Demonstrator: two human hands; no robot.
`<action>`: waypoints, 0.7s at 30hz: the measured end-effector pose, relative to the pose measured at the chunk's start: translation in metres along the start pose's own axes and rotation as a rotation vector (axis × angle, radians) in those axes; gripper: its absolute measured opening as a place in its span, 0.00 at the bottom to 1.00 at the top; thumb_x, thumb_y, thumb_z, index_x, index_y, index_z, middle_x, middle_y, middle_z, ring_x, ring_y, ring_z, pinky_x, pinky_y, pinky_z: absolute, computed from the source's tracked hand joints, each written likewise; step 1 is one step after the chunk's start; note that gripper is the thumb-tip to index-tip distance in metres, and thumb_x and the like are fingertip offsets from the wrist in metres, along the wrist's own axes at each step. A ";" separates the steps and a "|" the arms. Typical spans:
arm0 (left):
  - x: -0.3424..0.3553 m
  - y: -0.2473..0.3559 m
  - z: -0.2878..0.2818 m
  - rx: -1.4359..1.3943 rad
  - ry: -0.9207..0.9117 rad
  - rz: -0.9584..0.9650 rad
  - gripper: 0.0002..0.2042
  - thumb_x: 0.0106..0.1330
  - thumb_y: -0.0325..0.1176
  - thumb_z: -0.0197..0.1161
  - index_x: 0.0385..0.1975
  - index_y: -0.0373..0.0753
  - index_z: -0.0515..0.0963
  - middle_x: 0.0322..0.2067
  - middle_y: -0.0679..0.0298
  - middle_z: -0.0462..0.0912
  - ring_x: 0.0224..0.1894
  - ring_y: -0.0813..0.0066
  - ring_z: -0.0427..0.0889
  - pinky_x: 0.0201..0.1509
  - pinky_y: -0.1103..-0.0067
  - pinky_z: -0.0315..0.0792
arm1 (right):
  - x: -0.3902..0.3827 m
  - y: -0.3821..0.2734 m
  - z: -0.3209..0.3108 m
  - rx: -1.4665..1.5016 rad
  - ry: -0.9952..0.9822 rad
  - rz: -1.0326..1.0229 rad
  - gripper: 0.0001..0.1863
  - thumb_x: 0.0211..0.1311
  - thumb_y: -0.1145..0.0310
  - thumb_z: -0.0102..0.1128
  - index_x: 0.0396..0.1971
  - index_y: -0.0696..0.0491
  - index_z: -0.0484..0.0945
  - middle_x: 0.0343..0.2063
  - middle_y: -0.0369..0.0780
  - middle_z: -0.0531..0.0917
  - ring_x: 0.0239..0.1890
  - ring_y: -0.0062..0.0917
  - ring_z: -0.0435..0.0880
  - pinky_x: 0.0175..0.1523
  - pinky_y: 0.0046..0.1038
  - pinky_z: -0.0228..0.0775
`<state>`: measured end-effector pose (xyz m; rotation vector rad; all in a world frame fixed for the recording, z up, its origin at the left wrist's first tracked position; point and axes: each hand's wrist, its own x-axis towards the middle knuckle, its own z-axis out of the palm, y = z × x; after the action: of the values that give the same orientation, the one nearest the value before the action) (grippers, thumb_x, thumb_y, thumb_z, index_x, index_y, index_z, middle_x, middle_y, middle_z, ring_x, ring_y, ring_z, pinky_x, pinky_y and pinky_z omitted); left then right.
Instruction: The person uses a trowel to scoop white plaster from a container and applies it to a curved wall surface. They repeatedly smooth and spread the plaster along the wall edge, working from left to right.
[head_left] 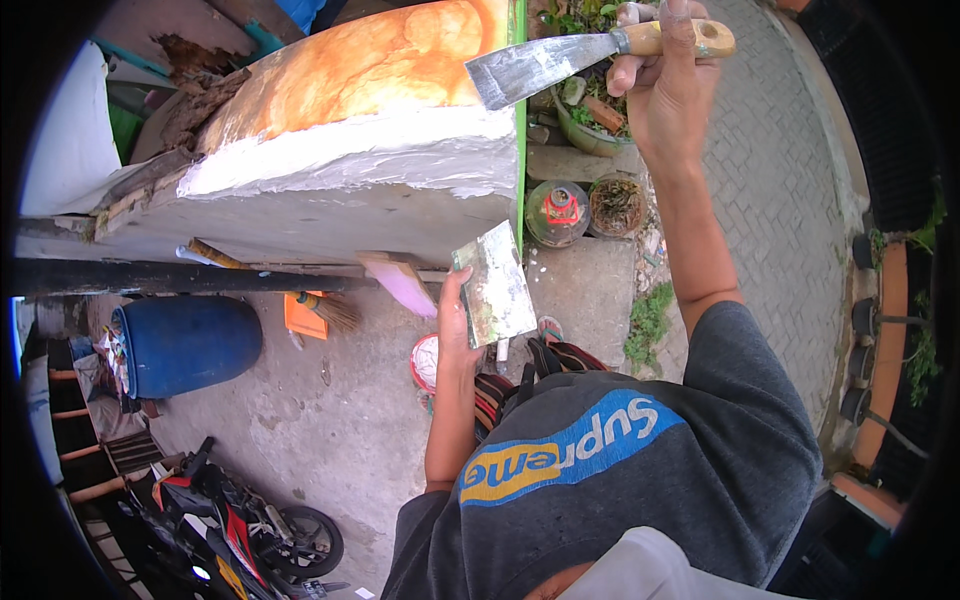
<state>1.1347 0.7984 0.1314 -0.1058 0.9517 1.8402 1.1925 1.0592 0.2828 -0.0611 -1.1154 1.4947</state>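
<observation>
My right hand point(668, 95) is raised at the upper right, its fingers wrapped round the wooden handle of a putty knife point(545, 68). White smears mark the blade, whose wide end overlaps the edge of the wall in this view; whether it touches cannot be told. Lower down, my left hand point(456, 315) grips a flat rectangular board point(500, 285) by its left edge, and white putty lies on its face. Along the wall point(330, 220) runs a thick, uneven band of white putty point(350, 148), below an orange-brown stained surface point(375, 65).
A bright green edge point(520, 150) ends the wall. Beside it are potted plants point(600, 120) and a clear water jug point(557, 213). To the left are a blue barrel point(190, 345), a broom point(335, 310) and a motorcycle point(250, 525). A white bucket point(426, 362) stands near my feet.
</observation>
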 end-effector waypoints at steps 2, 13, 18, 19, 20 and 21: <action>0.001 -0.005 0.004 0.002 0.000 -0.006 0.21 0.66 0.39 0.49 0.55 0.32 0.68 0.44 0.54 0.81 0.43 0.64 0.83 0.49 0.69 0.78 | 0.002 -0.001 -0.019 -0.038 0.031 0.036 0.14 0.67 0.56 0.56 0.37 0.51 0.68 0.24 0.39 0.78 0.12 0.18 0.74 0.16 0.18 0.67; 0.019 -0.044 0.056 -0.015 0.032 -0.035 0.21 0.65 0.39 0.53 0.53 0.32 0.71 0.42 0.57 0.82 0.40 0.68 0.84 0.45 0.73 0.79 | -0.005 -0.011 -0.053 0.214 0.147 0.275 0.15 0.66 0.51 0.57 0.33 0.47 0.70 0.32 0.40 0.82 0.19 0.11 0.73 0.23 0.14 0.65; 0.024 -0.060 0.058 0.015 0.047 -0.028 0.22 0.64 0.39 0.53 0.54 0.32 0.71 0.42 0.57 0.82 0.40 0.69 0.84 0.45 0.73 0.79 | -0.001 -0.015 -0.075 0.123 0.174 0.220 0.18 0.64 0.49 0.59 0.35 0.48 0.70 0.33 0.42 0.82 0.18 0.12 0.74 0.22 0.15 0.66; 0.024 -0.062 0.058 0.005 0.032 -0.026 0.22 0.64 0.39 0.53 0.54 0.32 0.71 0.42 0.57 0.82 0.40 0.69 0.84 0.45 0.73 0.79 | -0.001 -0.016 -0.084 0.110 0.170 0.186 0.18 0.64 0.49 0.60 0.35 0.48 0.69 0.33 0.42 0.82 0.18 0.11 0.74 0.22 0.14 0.66; 0.023 -0.063 0.058 -0.006 0.017 -0.024 0.22 0.64 0.40 0.53 0.54 0.32 0.71 0.42 0.57 0.82 0.40 0.69 0.84 0.45 0.73 0.79 | -0.001 -0.020 -0.087 0.128 0.199 0.186 0.18 0.64 0.50 0.60 0.34 0.49 0.70 0.31 0.40 0.81 0.17 0.13 0.75 0.21 0.17 0.68; 0.021 -0.063 0.059 -0.011 0.012 -0.029 0.22 0.64 0.40 0.53 0.54 0.32 0.71 0.42 0.57 0.82 0.40 0.69 0.84 0.45 0.73 0.79 | -0.001 -0.023 -0.088 0.147 0.228 0.186 0.18 0.64 0.50 0.60 0.33 0.50 0.70 0.28 0.39 0.81 0.17 0.15 0.76 0.20 0.19 0.69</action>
<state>1.1954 0.8625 0.1268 -0.1370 0.9441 1.8198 1.2634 1.1057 0.2497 -0.2332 -0.8318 1.6852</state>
